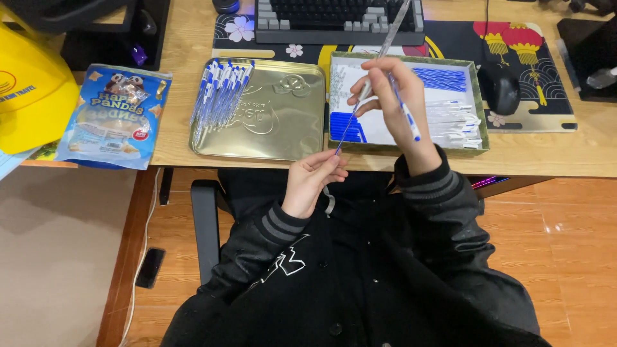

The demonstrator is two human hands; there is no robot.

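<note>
Left hand [312,180] pinches thin blue refill [350,125].

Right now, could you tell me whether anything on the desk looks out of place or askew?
One thing: the snack bag overhangs the desk's front edge at the left. Otherwise the finished pens lie bunched in the gold tin lid, and the parts stay inside the green-rimmed box.

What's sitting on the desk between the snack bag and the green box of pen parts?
In the head view, a gold tin lid lies between the snack bag and the green box, with a bunch of blue-and-white pens on its left side.
</note>
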